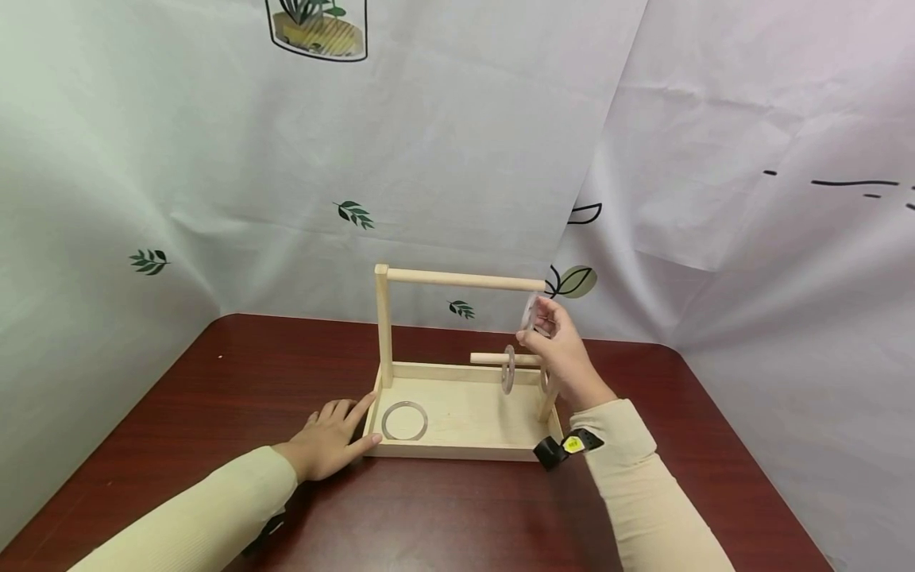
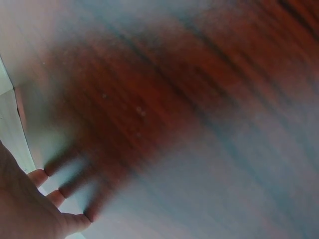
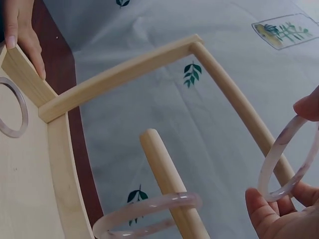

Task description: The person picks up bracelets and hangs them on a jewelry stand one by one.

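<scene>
bangle (image 3: 273, 154): held beside the right end of the top bar (image 1: 465, 279); threaded or not, cannot tell. judged best: opening squared to the bar, tray (image 1: 457, 452) steady. right hand (image 1: 566, 349) pinches the bangle, thumb against fingers. left hand (image 1: 329, 442), fingers spread, rests on the tray's left edge.

We log our left forearm (image 1: 207, 508) slanting in from lower left, sleeved; left hand (image 1: 330, 438) low, back facing up, fingers spread, thumb apart. Our sleeved right forearm (image 1: 650, 492) rises from lower right; right hand (image 1: 563, 349) sits higher, thumb set opposite the fingers, pinching.
</scene>
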Tool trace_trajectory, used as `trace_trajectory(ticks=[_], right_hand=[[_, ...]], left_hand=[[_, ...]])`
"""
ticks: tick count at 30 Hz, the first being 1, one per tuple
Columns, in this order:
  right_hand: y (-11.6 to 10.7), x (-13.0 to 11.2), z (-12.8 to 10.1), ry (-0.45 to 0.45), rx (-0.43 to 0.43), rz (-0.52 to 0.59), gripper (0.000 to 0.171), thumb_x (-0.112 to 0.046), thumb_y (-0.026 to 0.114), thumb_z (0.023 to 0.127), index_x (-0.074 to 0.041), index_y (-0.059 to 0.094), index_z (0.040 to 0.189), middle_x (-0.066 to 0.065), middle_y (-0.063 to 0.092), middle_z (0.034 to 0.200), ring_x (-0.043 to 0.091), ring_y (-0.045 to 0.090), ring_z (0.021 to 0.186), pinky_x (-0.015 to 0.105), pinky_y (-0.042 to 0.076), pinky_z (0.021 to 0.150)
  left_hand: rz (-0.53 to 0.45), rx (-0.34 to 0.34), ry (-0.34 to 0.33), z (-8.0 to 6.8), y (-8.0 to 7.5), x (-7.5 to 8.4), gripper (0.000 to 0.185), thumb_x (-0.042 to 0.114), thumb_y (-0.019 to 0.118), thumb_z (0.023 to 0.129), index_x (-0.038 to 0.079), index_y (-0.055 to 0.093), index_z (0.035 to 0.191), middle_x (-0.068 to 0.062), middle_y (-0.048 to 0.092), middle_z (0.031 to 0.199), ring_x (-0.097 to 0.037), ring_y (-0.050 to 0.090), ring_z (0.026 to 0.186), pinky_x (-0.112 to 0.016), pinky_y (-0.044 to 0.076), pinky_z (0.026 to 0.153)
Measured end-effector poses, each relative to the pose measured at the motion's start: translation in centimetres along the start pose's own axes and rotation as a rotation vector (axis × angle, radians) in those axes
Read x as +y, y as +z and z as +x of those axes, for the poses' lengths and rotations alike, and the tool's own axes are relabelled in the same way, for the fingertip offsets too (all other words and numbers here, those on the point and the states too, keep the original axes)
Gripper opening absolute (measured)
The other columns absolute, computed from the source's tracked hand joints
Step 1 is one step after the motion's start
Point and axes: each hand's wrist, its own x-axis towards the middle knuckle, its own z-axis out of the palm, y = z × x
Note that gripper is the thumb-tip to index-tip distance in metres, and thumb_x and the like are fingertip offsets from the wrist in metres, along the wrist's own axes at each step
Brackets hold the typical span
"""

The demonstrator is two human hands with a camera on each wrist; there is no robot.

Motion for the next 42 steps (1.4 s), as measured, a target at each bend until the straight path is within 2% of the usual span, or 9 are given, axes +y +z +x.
trace_trajectory(ticks=[5, 14, 23, 33, 42], right_hand=[[-0.4, -0.1, 0.2, -0.008, 0.025, -0.026, 0.074, 0.001, 0.057, 0.083, -0.001, 0.024, 0.149, 0.019, 0.032, 0.140, 0.027, 0.032, 0.128, 0.036, 0.030, 0.107], [-1.1, 0.1, 0.6, -0.001, 0.043, -0.065, 0.075, -0.004, 0.058, 0.084, -0.003, 0.022, 0.151, 0.020, 0.029, 0.146, 0.032, 0.029, 0.136, 0.044, 0.029, 0.109], [-1.6, 0.2, 1.8, 0.030, 0.055, -0.086, 0.074, -0.007, 0.057, 0.088, -0.006, 0.019, 0.152, 0.016, 0.025, 0.151, 0.027, 0.026, 0.138, 0.045, 0.028, 0.109], [-1.6, -0.3, 3.2, 0.029, 0.047, -0.059, 0.076, -0.009, 0.055, 0.089, -0.005, 0.016, 0.154, 0.016, 0.024, 0.153, 0.027, 0.026, 0.139, 0.040, 0.027, 0.112], [-1.3, -0.3, 4.2, 0.039, 0.001, 0.066, 0.076, -0.003, 0.053, 0.090, -0.004, 0.012, 0.154, 0.017, 0.019, 0.153, 0.025, 0.029, 0.139, 0.039, 0.033, 0.110]], left_hand=[[-0.001, -0.001, -0.002, 0.1, 0.0, 0.0, 0.075, 0.060, 0.039, 0.097, 0.016, 0.023, 0.155, -0.020, 0.041, 0.137, -0.046, 0.035, 0.130, -0.070, 0.028, 0.098], [-0.003, -0.002, 0.001, 0.0, 0.0, 0.0, 0.075, 0.061, 0.039, 0.097, 0.015, 0.023, 0.155, -0.021, 0.040, 0.137, -0.046, 0.034, 0.130, -0.071, 0.027, 0.097], [-0.007, 0.000, 0.003, 0.0, 0.0, 0.0, 0.075, 0.061, 0.039, 0.097, 0.015, 0.023, 0.155, -0.021, 0.041, 0.138, -0.046, 0.034, 0.130, -0.071, 0.027, 0.097], [-0.001, 0.004, 0.000, 0.0, 0.2, -0.2, 0.075, 0.061, 0.038, 0.097, 0.016, 0.022, 0.155, -0.021, 0.041, 0.138, -0.046, 0.034, 0.130, -0.071, 0.027, 0.097], [-0.007, 0.000, -0.002, 0.0, 0.1, -0.1, 0.075, 0.061, 0.039, 0.097, 0.017, 0.022, 0.155, -0.022, 0.040, 0.138, -0.046, 0.034, 0.131, -0.071, 0.027, 0.098]])
